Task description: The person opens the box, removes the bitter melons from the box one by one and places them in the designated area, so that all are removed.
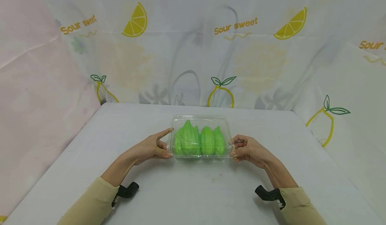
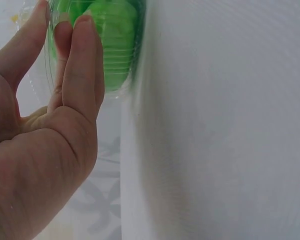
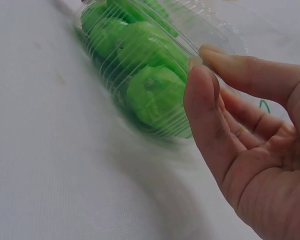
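Observation:
A clear plastic clamshell box sits near the middle of the table, close over its white cloth. Through the plastic show several green, pointed, ridged fruits, standing side by side. My left hand holds the box's left end, thumb at the near corner and index finger stretched up the side. At the opposite end, my right hand pinches the rim between thumb and fingers. The right wrist view shows those fingertips right at the box's rim, beside a rounded green fruit end. The left palm partly hides the box in the left wrist view.
White cloth covers the table. Behind it hangs a curtain printed with lemons and words, and its panels also flank the table. Each sleeve carries a black wrist mount at the cuff.

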Tool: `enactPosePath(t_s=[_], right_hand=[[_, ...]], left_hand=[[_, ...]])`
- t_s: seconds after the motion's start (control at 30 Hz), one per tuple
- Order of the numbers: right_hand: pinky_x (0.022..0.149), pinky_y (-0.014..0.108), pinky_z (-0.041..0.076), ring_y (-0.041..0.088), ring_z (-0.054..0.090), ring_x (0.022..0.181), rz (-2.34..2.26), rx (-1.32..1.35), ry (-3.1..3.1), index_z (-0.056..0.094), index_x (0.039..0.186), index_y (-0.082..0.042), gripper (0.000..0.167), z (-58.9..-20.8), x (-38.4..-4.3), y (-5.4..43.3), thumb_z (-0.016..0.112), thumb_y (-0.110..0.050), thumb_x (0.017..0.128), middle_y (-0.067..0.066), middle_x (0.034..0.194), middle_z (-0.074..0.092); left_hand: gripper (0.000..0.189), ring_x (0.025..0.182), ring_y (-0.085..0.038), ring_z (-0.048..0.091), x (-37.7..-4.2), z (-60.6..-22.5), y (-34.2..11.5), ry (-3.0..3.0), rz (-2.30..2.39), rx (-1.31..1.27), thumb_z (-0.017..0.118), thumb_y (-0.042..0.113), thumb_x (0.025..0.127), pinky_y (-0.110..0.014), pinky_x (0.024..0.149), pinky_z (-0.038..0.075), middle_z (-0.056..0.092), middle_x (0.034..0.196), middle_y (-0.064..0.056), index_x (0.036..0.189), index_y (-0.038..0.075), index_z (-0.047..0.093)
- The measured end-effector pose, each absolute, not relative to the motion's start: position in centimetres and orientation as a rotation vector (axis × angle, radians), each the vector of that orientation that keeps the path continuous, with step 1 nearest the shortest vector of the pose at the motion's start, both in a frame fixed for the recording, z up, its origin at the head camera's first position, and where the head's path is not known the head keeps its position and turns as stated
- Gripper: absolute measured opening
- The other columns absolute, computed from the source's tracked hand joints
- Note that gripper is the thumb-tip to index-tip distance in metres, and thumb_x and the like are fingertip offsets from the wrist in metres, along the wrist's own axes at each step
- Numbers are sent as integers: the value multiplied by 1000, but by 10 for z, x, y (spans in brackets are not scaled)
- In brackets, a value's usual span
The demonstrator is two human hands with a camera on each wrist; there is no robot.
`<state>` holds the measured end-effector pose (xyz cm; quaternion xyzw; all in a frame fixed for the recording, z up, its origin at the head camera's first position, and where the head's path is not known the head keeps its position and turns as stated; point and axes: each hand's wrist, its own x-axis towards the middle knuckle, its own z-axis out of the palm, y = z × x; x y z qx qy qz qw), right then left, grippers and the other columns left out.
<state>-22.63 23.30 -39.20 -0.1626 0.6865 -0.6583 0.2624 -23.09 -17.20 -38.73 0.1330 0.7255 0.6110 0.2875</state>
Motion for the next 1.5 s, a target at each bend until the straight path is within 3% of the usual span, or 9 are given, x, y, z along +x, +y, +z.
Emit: enactPosePath(t_s=[0.8,1.23,1.5], right_hand=[[65,27,61,9,67,67,-1805,-425,1839,57,94,-6,10,-395,-225,236,64,0,90,-2,77,66],[64,24,60,8,66,65,-1774,-383,1921,64,84,-10,9,-392,-226,233,70,-5,88,-3,75,68],[64,23,60,6,65,64,-1759,-432,1913,69,78,-13,16,-393,-225,234,66,-3,91,-4,71,68]], left_hand=[[106,80,-14,66,-232,-390,-171,1911,1639,383,76,5,84,-34,90,59,61,75,-1,160,23,5],[106,81,-14,67,-233,-391,-173,1885,1657,426,75,5,85,-32,89,59,63,77,-1,161,21,2],[107,82,-15,67,-232,-392,-173,1881,1659,394,77,7,85,-33,88,59,65,78,-1,160,25,3]])
